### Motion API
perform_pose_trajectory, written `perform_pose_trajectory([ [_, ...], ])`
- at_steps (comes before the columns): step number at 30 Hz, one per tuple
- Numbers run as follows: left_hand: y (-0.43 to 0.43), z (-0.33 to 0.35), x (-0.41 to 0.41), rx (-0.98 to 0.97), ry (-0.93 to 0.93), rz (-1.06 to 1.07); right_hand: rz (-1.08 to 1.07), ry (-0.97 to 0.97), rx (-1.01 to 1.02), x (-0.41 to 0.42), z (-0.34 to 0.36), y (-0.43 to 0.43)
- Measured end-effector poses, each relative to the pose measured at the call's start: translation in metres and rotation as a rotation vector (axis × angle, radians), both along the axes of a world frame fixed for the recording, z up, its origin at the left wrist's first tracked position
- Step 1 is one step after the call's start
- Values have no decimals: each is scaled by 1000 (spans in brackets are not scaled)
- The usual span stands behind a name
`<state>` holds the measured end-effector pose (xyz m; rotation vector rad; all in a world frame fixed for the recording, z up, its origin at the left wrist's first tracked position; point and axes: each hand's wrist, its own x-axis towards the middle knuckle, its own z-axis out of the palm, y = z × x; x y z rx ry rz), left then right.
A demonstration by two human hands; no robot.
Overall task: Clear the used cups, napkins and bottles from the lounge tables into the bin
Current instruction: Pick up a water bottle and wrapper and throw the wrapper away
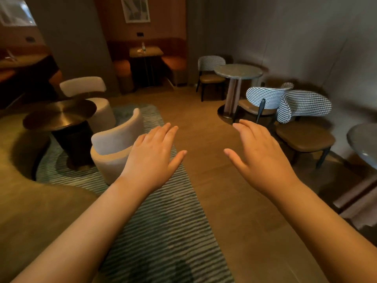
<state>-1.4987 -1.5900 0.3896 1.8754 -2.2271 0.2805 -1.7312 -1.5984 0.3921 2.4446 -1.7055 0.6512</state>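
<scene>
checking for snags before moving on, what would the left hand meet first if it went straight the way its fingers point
Nothing close: the left hand points over bare wood floor; the far checked chair comes next, depth unclear.

Far bench at the back: you've got a bottle with a pale scrap beside it, too small to tell napkin from cup. Round bench on your right is cut by the frame edge. Left-edge bench is blurred and cut off too. Wall picture is clipped at the top.
</scene>
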Motion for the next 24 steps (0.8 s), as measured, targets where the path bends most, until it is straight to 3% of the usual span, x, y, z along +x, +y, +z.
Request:
perform_pose_trajectory([
  [10,-176,-9,27,-48,93,28,73,-32,68,20,-15,-212],
  [17,-355,-21,56,-29,99,182,31,-121,152,45,-15,-389],
  [24,-512,-11,57,-42,121,153,8,-109,118,50,-8,-534],
])
